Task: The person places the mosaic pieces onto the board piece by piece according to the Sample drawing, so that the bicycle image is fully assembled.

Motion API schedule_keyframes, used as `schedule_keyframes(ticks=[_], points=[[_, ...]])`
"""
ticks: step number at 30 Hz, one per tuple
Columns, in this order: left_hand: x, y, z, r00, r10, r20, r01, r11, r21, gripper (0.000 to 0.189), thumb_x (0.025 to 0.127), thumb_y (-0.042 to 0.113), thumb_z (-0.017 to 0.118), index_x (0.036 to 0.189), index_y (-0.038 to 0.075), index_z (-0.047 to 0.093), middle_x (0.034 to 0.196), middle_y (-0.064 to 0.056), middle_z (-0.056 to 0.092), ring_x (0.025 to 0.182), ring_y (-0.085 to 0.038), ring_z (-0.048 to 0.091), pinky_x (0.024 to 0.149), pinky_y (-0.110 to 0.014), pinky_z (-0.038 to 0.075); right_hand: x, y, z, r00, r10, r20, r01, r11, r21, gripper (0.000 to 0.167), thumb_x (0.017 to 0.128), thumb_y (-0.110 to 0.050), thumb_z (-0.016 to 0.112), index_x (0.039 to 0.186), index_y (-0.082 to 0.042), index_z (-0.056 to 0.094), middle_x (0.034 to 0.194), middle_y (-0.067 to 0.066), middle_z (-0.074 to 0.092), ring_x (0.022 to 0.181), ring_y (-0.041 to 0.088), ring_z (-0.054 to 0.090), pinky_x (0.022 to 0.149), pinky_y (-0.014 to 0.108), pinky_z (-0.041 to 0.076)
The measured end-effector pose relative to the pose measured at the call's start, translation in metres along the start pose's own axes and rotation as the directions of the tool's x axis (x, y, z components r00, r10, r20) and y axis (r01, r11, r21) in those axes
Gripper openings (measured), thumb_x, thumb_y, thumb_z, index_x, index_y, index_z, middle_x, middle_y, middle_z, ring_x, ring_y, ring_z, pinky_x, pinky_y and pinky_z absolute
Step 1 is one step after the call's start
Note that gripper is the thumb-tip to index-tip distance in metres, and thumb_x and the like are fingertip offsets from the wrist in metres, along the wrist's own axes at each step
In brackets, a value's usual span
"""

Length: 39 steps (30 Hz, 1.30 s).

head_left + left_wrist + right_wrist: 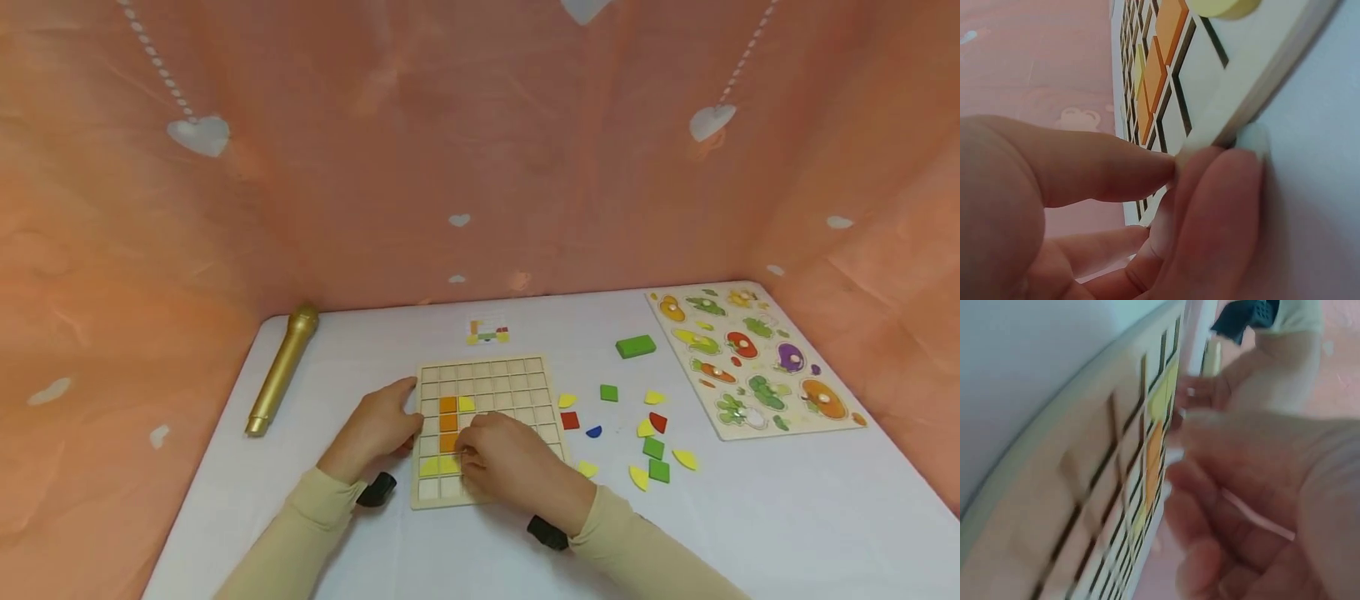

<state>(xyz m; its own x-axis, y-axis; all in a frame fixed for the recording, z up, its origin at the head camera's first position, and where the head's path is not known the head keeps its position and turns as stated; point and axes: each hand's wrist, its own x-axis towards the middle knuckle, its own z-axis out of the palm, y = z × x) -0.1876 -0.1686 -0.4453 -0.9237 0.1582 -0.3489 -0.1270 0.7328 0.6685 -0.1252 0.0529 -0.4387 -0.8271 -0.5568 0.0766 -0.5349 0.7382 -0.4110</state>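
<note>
At the far left of the white tabletop (217,492), a gold microphone (281,371) lies at a slant. To its right, the left hand (375,429) pinches the near-left part of a wooden grid board (528,398), thumb on the rim and fingers closed against the edge. The board lies flat; towards its left side sit three orange squares (447,423) in a column, a yellow quarter-circle (467,403) beside the top one, and yellow pieces (429,467) below. A small picture card (487,329) lies behind the board. The right hand (510,458) is over the board's near half, fingers curled together; whether they hold a piece cannot be told. Further right are scattered loose yellow, red, blue and green pieces (609,392), then a green block (636,346), and at the far right a vegetable puzzle board (806,423).
</note>
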Motion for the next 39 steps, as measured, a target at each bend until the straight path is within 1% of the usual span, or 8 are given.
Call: schedule_keyframes(ticks=[4, 7, 12, 16, 20, 23, 31, 39], points=[[-0.002, -0.001, 0.000, 1.000, -0.017, 0.005, 0.017, 1.000, -0.026, 0.075, 0.098, 0.009, 0.064, 0.168, 0.006, 0.037, 0.083, -0.010, 0.068, 0.062, -0.019, 0.064, 0.059, -0.030, 0.058, -0.023, 0.020, -0.015, 0.999, -0.010, 0.054, 0.009, 0.999, 0.031, 0.016, 0.096, -0.013, 0.077, 0.111, -0.015, 0.083, 0.104, -0.007, 0.074, 0.098, 0.008, 0.064, 0.086, 0.025, 0.057], [-0.001, 0.000, 0.001, 1.000, -0.022, 0.008, 0.022, 0.999, -0.030, 0.075, 0.098, 0.009, 0.064, 0.168, 0.007, 0.037, 0.077, -0.010, 0.068, 0.061, -0.019, 0.065, 0.059, -0.029, 0.058, -0.046, 0.039, -0.026, 0.999, -0.005, 0.039, 0.003, 0.999, 0.038, 0.017, 0.095, -0.014, 0.080, 0.112, -0.017, 0.083, 0.106, -0.009, 0.073, 0.102, 0.007, 0.065, 0.089, 0.027, 0.058], [-0.001, 0.000, 0.001, 1.000, -0.018, 0.006, 0.019, 1.000, -0.023, 0.074, 0.099, 0.010, 0.064, 0.168, 0.008, 0.036, 0.075, -0.009, 0.068, 0.061, -0.018, 0.065, 0.059, -0.029, 0.058, -0.081, 0.068, -0.040, 0.999, -0.011, -0.043, 0.009, 0.999, -0.042, 0.017, 0.091, -0.011, 0.084, 0.106, -0.018, 0.082, 0.104, -0.011, 0.072, 0.103, 0.008, 0.065, 0.089, 0.032, 0.059], [-0.001, 0.000, 0.000, 1.000, -0.023, 0.006, 0.023, 0.999, -0.028, 0.075, 0.099, 0.010, 0.064, 0.168, 0.008, 0.036, 0.079, -0.010, 0.068, 0.063, -0.019, 0.065, 0.059, -0.029, 0.059, -0.097, 0.083, -0.045, 0.999, 0.032, -0.027, -0.035, 0.994, -0.105, 0.020, 0.089, -0.008, 0.085, 0.106, -0.020, 0.081, 0.106, -0.012, 0.073, 0.106, 0.011, 0.066, 0.092, 0.035, 0.061], [-0.001, 0.000, 0.001, 0.999, -0.036, 0.016, 0.037, 0.998, -0.047, 0.075, 0.099, 0.010, 0.065, 0.169, 0.009, 0.035, 0.081, -0.011, 0.068, 0.063, -0.020, 0.065, 0.059, -0.029, 0.058, -0.105, 0.089, -0.047, 0.996, 0.080, 0.025, -0.077, 0.990, -0.115, 0.027, 0.089, -0.008, 0.086, 0.111, -0.022, 0.081, 0.111, -0.013, 0.073, 0.111, 0.014, 0.066, 0.095, 0.039, 0.061], [0.000, 0.000, 0.002, 0.999, -0.042, 0.021, 0.043, 0.998, -0.053, 0.076, 0.100, 0.011, 0.065, 0.169, 0.009, 0.035, 0.083, -0.012, 0.068, 0.063, -0.020, 0.064, 0.059, -0.030, 0.057, -0.108, 0.090, -0.047, 0.996, 0.085, 0.042, -0.080, 0.991, -0.105, 0.029, 0.088, -0.008, 0.086, 0.112, -0.023, 0.080, 0.112, -0.015, 0.073, 0.111, 0.013, 0.066, 0.095, 0.038, 0.061], [0.001, 0.001, 0.003, 0.999, -0.044, 0.016, 0.045, 0.998, -0.051, 0.073, 0.101, 0.015, 0.067, 0.168, 0.010, 0.037, 0.082, -0.011, 0.068, 0.062, -0.020, 0.065, 0.058, -0.030, 0.059, -0.111, 0.090, -0.046, 0.996, 0.078, 0.034, -0.074, 0.992, -0.100, 0.028, 0.088, -0.007, 0.087, 0.107, -0.025, 0.080, 0.109, -0.016, 0.071, 0.111, 0.012, 0.068, 0.093, 0.037, 0.061], [0.000, -0.001, 0.003, 0.999, -0.042, 0.018, 0.043, 0.998, -0.053, 0.074, 0.100, 0.013, 0.067, 0.168, 0.011, 0.037, 0.080, -0.011, 0.068, 0.061, -0.020, 0.065, 0.058, -0.030, 0.059, -0.112, 0.090, -0.044, 0.996, 0.078, 0.040, -0.074, 0.993, -0.093, 0.028, 0.086, -0.008, 0.089, 0.108, -0.024, 0.082, 0.108, -0.016, 0.068, 0.108, 0.010, 0.066, 0.091, 0.035, 0.062]])
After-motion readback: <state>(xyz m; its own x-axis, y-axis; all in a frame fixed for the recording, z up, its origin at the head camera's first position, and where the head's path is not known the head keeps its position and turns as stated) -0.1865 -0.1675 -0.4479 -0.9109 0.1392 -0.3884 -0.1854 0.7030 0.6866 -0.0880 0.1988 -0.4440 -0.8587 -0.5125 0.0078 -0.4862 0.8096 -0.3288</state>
